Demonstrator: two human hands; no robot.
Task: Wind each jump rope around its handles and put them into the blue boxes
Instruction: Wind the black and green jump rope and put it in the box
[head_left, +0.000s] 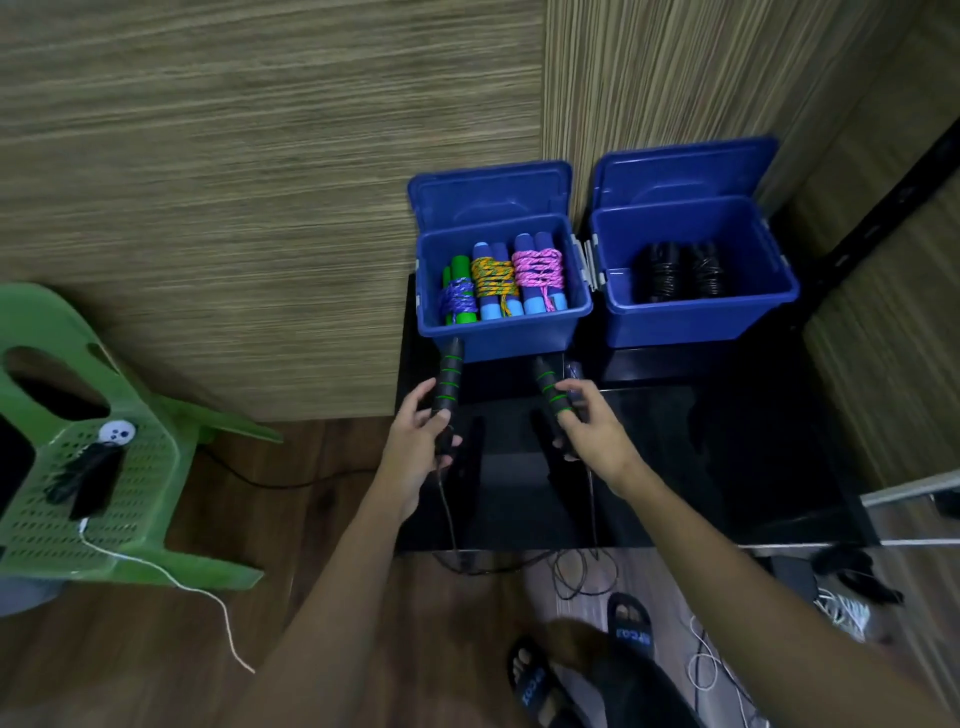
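At the centre of the frame, the left hand (415, 441) is gripping one black, green-ringed handle (450, 382) and the right hand (589, 428) the other handle (549, 389), fingers curled round each. The thin rope (451, 525) is hanging toward the floor. Above them, two blue boxes are sitting open: the left box (498, 332) holding colourful wound ropes, the right box (696, 322) black ones.

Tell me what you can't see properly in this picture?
Head view only:
- Black bundles in the right blue box: too dark to count the ropes.
- Rope cord from the left hand and right hand: lost against the black table.
- Black thing on the green chair: too blurred to name.
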